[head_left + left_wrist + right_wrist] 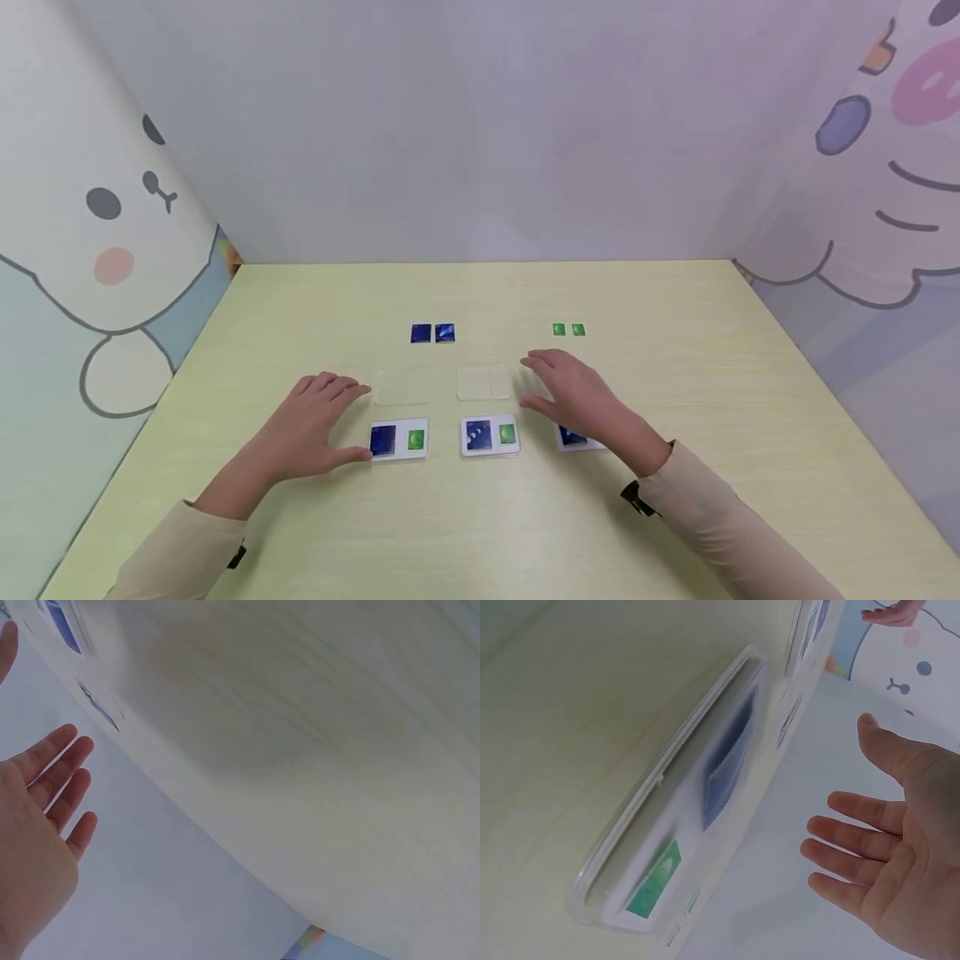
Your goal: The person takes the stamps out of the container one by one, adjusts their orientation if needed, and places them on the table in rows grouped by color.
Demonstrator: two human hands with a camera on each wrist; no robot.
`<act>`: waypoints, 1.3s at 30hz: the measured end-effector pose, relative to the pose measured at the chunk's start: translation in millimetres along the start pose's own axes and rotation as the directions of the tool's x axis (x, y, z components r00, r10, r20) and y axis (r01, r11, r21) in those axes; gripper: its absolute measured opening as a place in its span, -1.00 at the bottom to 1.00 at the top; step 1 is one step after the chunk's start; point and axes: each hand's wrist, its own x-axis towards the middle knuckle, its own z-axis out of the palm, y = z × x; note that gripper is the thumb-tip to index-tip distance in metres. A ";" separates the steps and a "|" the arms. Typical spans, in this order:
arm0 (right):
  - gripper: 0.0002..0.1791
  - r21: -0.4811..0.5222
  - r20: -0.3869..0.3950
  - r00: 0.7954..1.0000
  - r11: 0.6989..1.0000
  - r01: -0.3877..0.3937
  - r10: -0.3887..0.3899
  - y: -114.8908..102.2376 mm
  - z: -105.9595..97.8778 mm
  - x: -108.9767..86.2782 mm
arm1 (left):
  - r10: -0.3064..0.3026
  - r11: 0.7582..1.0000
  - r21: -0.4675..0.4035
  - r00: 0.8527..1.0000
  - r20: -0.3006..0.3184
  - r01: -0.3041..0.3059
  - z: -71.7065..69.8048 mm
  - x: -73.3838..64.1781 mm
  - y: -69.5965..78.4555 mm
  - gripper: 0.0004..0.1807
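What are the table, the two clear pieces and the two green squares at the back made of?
The table looks like wood or wood-look laminate, fairly matt: faint grain streaks show. The clear pieces are probably glossy plastic, since the table shows through. The green squares may be printed paper or card, flat with white edges.

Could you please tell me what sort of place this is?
Probably a small indoor tabletop booth: a pale table stands before a plain backdrop, cartoon-animal panels flank it, and white picture cards lie in a row on top.
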 end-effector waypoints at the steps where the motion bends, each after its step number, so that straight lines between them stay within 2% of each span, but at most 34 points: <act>1: -0.34 -0.004 0.001 1.000 1.000 0.004 -0.004 -0.9 -0.2 0.6 | 0.002 1.000 0.000 1.000 0.002 -0.002 0.3 -0.2 0.1 -0.11; 10: -0.36 -0.006 0.021 1.000 1.000 0.021 -0.021 -7.1 0.7 5.9 | 0.024 1.000 0.003 1.000 -0.001 -0.024 3.7 0.1 1.3 -0.12; 19: -0.37 -0.002 0.025 0.999 0.999 0.046 -0.046 -11.3 3.1 9.1 | 0.029 0.999 -0.014 0.999 0.030 -0.029 6.3 -0.5 3.3 -0.13; 31: -0.35 0.021 0.082 0.996 0.999 0.028 -0.030 -20.9 2.9 14.6 | 0.042 0.999 -0.014 0.997 0.066 -0.041 10.0 -1.3 5.5 -0.22; 39: -0.35 0.043 0.104 0.994 0.998 0.036 -0.041 -28.8 1.6 19.3 | 0.058 0.998 0.007 0.996 0.065 -0.059 13.0 -1.0 6.7 -0.28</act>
